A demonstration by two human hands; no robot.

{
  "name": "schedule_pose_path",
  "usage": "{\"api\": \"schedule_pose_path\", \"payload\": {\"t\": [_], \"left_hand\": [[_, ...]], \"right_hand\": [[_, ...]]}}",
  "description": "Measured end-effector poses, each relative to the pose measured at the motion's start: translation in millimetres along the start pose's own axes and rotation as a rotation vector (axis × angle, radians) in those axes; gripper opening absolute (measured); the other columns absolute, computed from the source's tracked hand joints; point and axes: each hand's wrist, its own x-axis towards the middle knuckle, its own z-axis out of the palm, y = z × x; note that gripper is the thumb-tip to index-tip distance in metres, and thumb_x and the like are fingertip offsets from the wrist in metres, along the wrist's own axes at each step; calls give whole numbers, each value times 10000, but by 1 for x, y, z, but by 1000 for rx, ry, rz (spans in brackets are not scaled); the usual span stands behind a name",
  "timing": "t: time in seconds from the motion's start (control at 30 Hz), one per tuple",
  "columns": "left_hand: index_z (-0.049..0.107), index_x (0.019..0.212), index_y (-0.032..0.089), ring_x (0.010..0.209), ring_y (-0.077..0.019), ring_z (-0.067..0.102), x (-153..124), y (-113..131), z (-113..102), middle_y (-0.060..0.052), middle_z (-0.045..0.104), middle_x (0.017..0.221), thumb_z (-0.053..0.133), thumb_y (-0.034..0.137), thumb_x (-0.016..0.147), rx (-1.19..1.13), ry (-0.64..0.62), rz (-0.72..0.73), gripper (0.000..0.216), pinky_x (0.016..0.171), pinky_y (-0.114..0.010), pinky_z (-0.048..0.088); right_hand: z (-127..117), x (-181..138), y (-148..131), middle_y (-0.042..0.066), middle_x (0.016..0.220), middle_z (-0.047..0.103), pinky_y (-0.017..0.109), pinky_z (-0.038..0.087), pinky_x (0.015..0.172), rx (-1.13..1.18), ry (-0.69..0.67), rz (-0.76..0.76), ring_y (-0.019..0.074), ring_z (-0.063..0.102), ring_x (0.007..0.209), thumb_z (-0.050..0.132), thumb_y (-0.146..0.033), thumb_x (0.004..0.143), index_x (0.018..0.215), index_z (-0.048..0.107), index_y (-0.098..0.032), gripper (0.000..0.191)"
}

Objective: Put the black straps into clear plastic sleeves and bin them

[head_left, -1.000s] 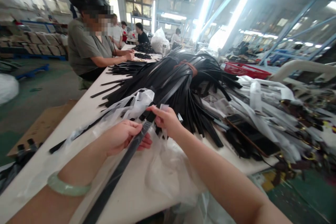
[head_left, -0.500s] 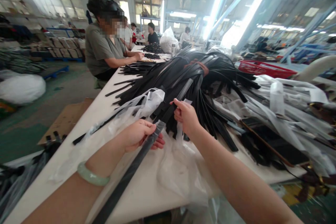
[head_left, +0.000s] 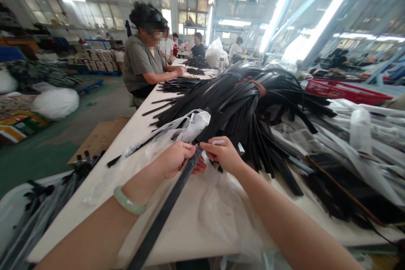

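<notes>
A broad white work surface [head_left: 177, 240] stretched away ahead of the camera wearer. Heaped across it was a big bundle of flat, glossy black strips [head_left: 234, 101], tied with a reddish-brown band [head_left: 259, 87]. Beyond, at the surface's left edge, was a co-worker in a grey short-sleeved top [head_left: 139, 59]. One long flat black strip [head_left: 171, 204] slanted from the bottom of the view up to both hands, in front of the bundle. A red plastic basket [head_left: 344, 91] sat behind, at right; nearer lay a dark-screened phone with a brown edge [head_left: 351, 181]. Crumpled clear plastic film [head_left: 201, 124] lay just beyond the hands.

The left hand [head_left: 177, 160] grasped the strip near its upper end, thumb above, some fingers beneath. The right hand [head_left: 223, 154] had thumb and index finger pinched closed at that end. Pale marks on the basket were too blurred to read.
</notes>
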Motion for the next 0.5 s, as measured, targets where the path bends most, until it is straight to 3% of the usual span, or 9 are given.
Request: {"api": "schedule_pose_path", "payload": {"t": [0.07,0.23,0.4,0.5], "left_hand": [[688,741,81,592,-214,700,0,0,-1,-156,726,700,623,289,821,-2,-8,13,232,578,-291,540],[665,706,78,613,-236,704,-1,-1,-5,-180,725,713,666,393,789,71,-82,1,325,567,-298,533],[652,727,100,594,-208,689,-3,-1,-5,-126,713,663,631,336,810,17,-72,74,252,598,-307,539],[652,777,95,578,-213,679,-6,2,-7,-134,712,679,620,379,819,36,-82,69,288,597,-331,538]], "right_hand": [[3,-1,1,-51,415,400,233,159,401,-14,-20,5,58,278,399,703,-471,742,471,446,-181,474],[4,2,1,-71,410,347,239,106,382,96,247,-2,58,219,369,674,-498,756,520,461,-193,441],[8,-4,6,-37,423,381,246,171,416,-133,42,-74,86,291,414,611,-516,826,499,521,-176,480],[11,-8,9,-43,443,379,244,196,418,-213,44,-124,93,296,425,601,-532,835,537,523,-183,465]]}}
